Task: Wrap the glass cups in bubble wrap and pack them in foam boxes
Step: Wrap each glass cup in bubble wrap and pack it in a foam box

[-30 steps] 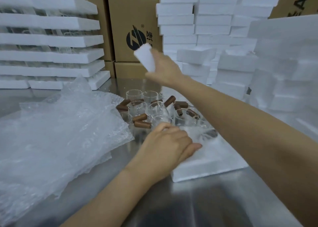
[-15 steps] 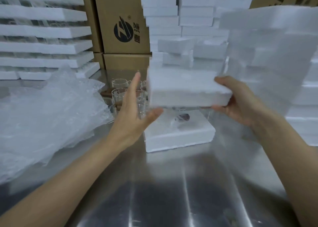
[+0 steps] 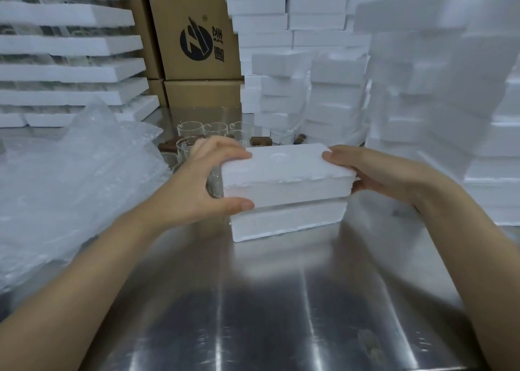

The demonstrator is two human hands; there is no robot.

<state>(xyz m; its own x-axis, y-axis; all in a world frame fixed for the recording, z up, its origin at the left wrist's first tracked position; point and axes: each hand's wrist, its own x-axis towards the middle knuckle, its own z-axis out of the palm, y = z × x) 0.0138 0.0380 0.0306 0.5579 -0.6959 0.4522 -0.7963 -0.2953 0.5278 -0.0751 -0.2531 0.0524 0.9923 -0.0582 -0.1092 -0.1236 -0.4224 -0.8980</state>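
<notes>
Left hand (image 3: 202, 182) and right hand (image 3: 374, 170) grasp opposite ends of a foam lid (image 3: 284, 173) over the foam box (image 3: 287, 218) on the steel surface (image 3: 267, 300); glass cups (image 3: 191, 130) behind.

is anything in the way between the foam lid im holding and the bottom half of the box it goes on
Nothing separate shows between them. The foam lid hangs just over the bottom half, held by the left hand and right hand; only the left thumb and right fingers sit at its lower edge.
</notes>
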